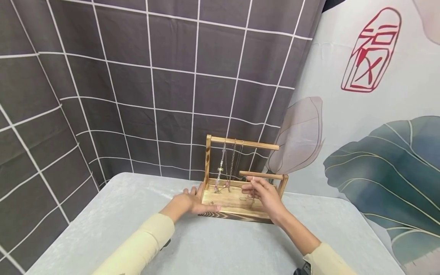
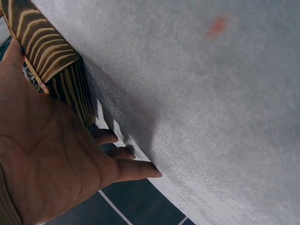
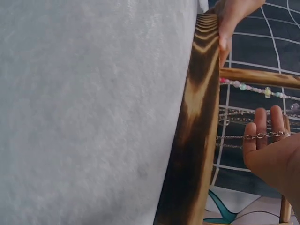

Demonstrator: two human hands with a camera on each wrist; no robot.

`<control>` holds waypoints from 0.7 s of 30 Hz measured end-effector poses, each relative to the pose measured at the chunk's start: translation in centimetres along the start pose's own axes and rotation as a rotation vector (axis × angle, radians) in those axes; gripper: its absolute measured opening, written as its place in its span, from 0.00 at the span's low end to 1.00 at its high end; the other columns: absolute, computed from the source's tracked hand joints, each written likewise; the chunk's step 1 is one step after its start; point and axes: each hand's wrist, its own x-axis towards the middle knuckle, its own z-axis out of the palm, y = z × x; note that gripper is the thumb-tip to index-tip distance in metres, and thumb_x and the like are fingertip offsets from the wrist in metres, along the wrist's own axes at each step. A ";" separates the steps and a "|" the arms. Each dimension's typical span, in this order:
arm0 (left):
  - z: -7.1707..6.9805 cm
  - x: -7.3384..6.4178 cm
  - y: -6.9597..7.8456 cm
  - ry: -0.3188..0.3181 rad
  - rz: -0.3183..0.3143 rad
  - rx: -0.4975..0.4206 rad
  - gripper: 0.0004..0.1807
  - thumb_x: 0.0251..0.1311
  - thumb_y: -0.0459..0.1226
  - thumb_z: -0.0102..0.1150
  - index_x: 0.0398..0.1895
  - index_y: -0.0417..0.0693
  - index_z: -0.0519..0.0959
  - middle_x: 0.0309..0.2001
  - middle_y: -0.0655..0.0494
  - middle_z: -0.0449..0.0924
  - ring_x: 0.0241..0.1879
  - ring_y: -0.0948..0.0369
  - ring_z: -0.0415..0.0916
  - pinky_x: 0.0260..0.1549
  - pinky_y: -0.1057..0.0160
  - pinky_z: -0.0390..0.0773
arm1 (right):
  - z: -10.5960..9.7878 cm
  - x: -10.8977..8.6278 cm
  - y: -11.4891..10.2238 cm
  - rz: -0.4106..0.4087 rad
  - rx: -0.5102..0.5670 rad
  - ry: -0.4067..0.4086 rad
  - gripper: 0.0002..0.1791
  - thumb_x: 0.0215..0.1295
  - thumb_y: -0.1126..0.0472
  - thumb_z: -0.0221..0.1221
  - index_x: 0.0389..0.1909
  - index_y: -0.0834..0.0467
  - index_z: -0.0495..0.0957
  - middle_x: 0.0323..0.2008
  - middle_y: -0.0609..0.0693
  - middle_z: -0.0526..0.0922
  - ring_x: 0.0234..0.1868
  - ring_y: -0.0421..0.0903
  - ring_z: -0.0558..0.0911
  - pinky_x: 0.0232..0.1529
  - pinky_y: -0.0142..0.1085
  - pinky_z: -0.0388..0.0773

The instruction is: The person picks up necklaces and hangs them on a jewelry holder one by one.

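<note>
A wooden jewelry stand point(image 1: 237, 214) with a shallow tray base and two bars stands on the table. Against its left front corner lies my left hand point(image 1: 190, 202), thumb over the front rim and the other fingers stretched out along the side. At the lower bar point(image 1: 261, 175) on the right, my right hand point(image 1: 266, 194) pinches a metal chain point(image 3: 262, 136), which runs across its fingers and hangs down toward the tray. A beaded necklace point(image 1: 220, 169) and several thin chain necklaces point(image 1: 232, 160) hang from the upper bar point(image 1: 244, 142), left of my right hand.
A pale cloth covers the table point(image 1: 103, 236). Behind the stand hangs a dark curtain point(image 1: 172, 91) with white grid lines. To the right is a white cloth point(image 1: 330, 126) with printed leaves and a red seal. Small jewelry point(image 1: 211, 203) lies at the tray's left.
</note>
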 end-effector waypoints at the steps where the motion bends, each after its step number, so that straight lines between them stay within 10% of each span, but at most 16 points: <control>1: -0.1 -0.1 0.0 0.000 0.000 0.001 0.72 0.64 0.85 0.48 0.96 0.51 0.37 0.92 0.35 0.49 0.91 0.31 0.46 0.84 0.21 0.58 | -0.2 0.0 -0.1 -0.001 -0.008 0.005 0.26 0.93 0.52 0.50 0.78 0.65 0.73 0.59 0.57 0.93 0.53 0.38 0.92 0.64 0.36 0.87; 21: 0.1 0.2 -0.1 -0.001 -0.012 -0.004 0.72 0.65 0.84 0.49 0.96 0.53 0.36 0.93 0.35 0.47 0.91 0.30 0.45 0.84 0.19 0.55 | -2.1 -0.7 -3.6 -0.109 -0.046 -0.019 0.29 0.94 0.49 0.48 0.79 0.67 0.70 0.56 0.47 0.95 0.56 0.34 0.91 0.66 0.34 0.86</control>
